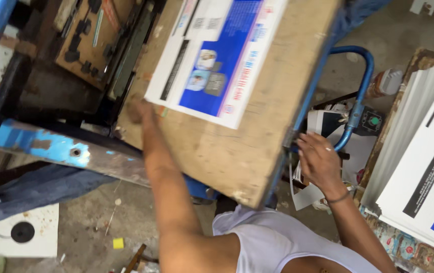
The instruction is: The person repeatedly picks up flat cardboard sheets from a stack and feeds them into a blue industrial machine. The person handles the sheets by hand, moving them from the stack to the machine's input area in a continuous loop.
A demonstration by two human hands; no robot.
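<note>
Concrete floor is seen below a wooden board, where a printed sheet lies angled upper-right. Left hand, blurred, touches its corner; right hand rests open nearby.

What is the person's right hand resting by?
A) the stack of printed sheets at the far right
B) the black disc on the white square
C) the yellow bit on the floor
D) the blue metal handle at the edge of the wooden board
D: the right hand lies beside the blue metal handle at the edge of the wooden board.
</note>
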